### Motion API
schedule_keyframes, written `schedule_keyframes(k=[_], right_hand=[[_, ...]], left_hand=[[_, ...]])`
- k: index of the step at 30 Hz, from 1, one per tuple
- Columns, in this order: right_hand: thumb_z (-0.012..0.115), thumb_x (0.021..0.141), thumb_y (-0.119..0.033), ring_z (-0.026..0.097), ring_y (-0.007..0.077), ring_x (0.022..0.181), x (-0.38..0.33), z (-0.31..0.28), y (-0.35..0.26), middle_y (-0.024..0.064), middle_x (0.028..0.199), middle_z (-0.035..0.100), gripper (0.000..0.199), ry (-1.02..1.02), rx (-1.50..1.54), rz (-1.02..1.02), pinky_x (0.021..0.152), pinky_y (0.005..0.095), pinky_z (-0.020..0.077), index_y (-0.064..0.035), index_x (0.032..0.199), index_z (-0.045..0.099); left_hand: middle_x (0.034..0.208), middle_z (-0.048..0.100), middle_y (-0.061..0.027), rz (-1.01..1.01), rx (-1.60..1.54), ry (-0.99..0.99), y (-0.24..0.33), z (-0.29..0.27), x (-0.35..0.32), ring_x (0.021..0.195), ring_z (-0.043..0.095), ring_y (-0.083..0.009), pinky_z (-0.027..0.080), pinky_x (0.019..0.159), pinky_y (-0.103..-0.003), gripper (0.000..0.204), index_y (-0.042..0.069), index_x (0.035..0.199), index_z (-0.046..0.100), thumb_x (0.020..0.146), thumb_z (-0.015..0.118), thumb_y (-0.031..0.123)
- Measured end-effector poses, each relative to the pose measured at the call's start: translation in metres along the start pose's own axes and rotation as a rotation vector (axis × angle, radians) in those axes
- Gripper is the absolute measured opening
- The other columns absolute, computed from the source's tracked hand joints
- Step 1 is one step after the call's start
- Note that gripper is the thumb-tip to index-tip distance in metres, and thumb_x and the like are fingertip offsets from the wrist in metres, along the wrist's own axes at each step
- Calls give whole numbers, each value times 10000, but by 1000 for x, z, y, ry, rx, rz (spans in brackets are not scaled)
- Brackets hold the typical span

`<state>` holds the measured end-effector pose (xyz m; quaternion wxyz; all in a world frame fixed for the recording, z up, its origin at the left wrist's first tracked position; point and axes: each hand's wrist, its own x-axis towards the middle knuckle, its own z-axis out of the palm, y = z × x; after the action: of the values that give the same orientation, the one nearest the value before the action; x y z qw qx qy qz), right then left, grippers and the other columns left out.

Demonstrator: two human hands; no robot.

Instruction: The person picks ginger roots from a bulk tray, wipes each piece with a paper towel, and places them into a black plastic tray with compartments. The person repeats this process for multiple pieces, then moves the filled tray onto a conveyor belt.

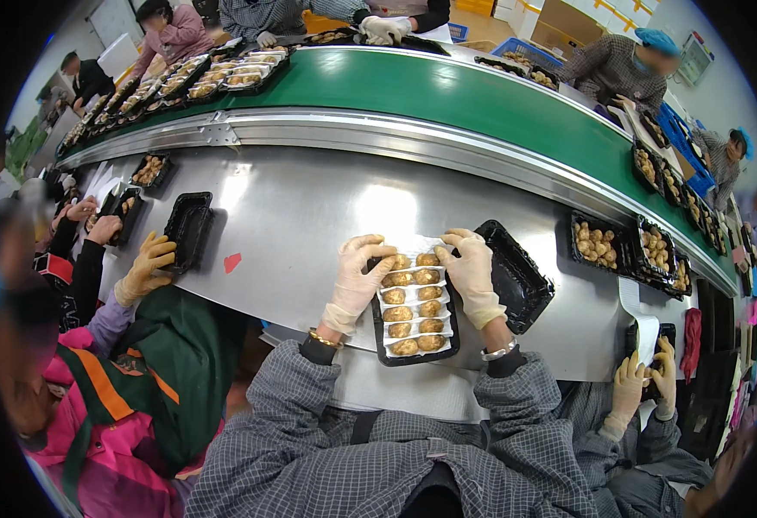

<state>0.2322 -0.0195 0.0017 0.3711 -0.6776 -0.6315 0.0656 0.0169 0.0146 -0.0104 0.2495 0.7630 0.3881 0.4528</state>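
In front of me a black tray (382,349) holds two rows of small, round, brown-gold pieces (405,347), mushroom-like in look, seated between folds of a white paper liner (414,245). My left hand (359,278), in a pale glove, curls over the far left corner, fingertips closed at the liner beside a piece. At the far right corner my gloved right hand (473,274) bends its thumb and fingers in onto the liner's edge. What lies under the fingertips is partly hidden. Just right of that hand lies an empty black tray (515,276).
Black trays of loose pieces (595,243) stand at the right. A green conveyor belt (352,86) with a metal rail crosses beyond the steel table (292,224). Co-workers' gloved hands (147,269) work at left and right. An empty black tray (190,229) and red scrap (232,262) lie leftward.
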Motion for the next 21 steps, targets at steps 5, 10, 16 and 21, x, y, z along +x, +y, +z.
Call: schedule_keyframes(k=[5,10,16,21], right_hand=[[718,768,-77,633,280,902,0,-2,-17,96,965,692,154,-44,231,156,849,337,495,-46,918,719],[701,817,-60,653,166,790,-1,-5,-23,88,874,703,156,-75,477,341,739,278,517,-17,966,713],[659,870,-20,639,103,793,-2,7,-17,71,929,696,215,-74,795,502,709,248,529,21,1082,661],[676,818,-15,663,179,813,3,13,-26,134,988,677,395,23,580,448,721,293,546,3,1202,583]], left_hand=[[1163,611,-162,-374,-343,23,-17,9,11,1024,606,-231,496,866,-322,372,-54,1127,625,937,649,264],[1032,651,-96,-579,-601,-162,-22,14,14,959,611,-176,488,851,-289,266,-34,1032,681,901,677,199],[1001,659,-46,-450,-567,-65,-6,9,-2,893,604,-116,490,809,-250,172,5,1041,699,904,654,99],[988,657,-50,-557,-698,174,18,15,-5,868,607,-99,503,769,-245,204,-1,1110,677,933,609,77]])
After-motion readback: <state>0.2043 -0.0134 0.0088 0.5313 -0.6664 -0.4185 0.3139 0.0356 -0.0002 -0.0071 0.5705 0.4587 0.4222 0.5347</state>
